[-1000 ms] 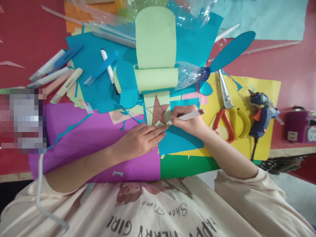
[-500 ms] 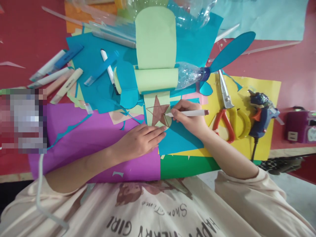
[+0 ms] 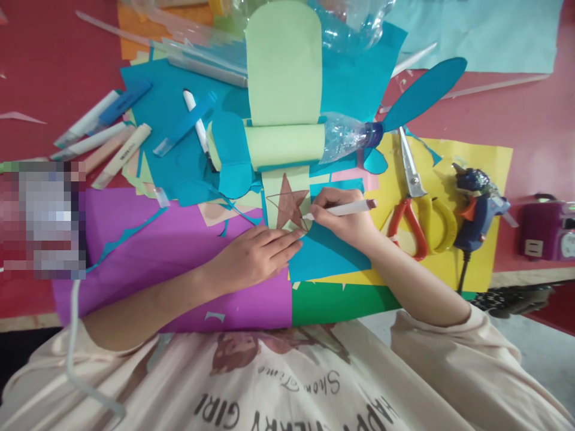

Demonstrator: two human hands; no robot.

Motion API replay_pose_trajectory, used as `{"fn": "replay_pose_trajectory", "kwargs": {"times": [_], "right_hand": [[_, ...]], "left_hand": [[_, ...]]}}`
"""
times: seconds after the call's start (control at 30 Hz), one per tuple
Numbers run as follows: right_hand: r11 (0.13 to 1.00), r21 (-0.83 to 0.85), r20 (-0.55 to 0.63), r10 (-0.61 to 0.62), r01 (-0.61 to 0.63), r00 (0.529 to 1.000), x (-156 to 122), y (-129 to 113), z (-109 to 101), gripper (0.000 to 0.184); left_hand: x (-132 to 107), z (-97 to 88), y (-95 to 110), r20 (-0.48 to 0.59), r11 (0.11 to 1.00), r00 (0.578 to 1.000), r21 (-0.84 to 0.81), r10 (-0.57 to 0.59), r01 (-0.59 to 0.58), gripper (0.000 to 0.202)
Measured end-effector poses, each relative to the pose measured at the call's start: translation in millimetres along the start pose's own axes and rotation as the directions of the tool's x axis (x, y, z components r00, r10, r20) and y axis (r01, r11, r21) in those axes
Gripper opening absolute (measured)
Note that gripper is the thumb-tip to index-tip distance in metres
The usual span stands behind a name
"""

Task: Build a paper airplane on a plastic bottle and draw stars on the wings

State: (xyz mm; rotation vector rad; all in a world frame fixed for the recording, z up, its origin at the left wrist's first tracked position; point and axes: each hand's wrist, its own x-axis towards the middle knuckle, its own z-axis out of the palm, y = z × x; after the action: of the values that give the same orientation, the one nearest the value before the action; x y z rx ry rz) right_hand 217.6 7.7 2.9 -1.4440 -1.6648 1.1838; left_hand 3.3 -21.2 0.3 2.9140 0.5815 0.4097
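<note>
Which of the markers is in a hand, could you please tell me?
The white marker with the reddish-brown end, held in the right hand; the other markers lie loose to the left.

Star-marked green flap [image 3: 287, 203] partly hidden by the left hand [image 3: 251, 256], purple box [image 3: 545, 230] cut off by the right edge.

Your marker [image 3: 345, 208]: white barrel, dark red end. Star [image 3: 287, 206] drawn before you: reddish brown outline, mostly same fill. Far paper flap [image 3: 284, 66]: pale green; near paper flap [image 3: 270, 211] matches. Paper blade [image 3: 426, 93], right: teal blue. Bottle cap [image 3: 373, 135]: dark blue. Purple sheet [image 3: 135, 239] left, yellow sheet [image 3: 440, 275] right. Scissors [image 3: 414, 179]: one handle red, one yellow. Your shirt [image 3: 296, 389]: cream, brown print.
</note>
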Motion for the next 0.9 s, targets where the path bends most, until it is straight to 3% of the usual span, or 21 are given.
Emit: {"fn": "replay_pose_trajectory", "kwargs": {"times": [0.43,0.67,0.9], "right_hand": [[0.999,0.03,0.152,0.034,-0.039,0.988,0.2,-2.5,-4.8,0.022],[0.996,0.071,0.002,0.06,-0.06,0.998,0.8,0.2,-4.7,0.022],[0.999,0.004,-0.013,0.05,-0.05,0.999,-0.6,-0.4,-0.4,0.023]], "left_hand": [[-0.2,0.8,0.2,-0.01,1.0,1.0,-0.007,0.001,-0.002,0.025],[-0.9,0.9,0.5,0.012,1.0,1.0,-0.004,-0.005,0.006,0.025],[-1.3,1.8,0.6,0.013,1.0,1.0,0.005,0.0,0.0,0.027]]}}
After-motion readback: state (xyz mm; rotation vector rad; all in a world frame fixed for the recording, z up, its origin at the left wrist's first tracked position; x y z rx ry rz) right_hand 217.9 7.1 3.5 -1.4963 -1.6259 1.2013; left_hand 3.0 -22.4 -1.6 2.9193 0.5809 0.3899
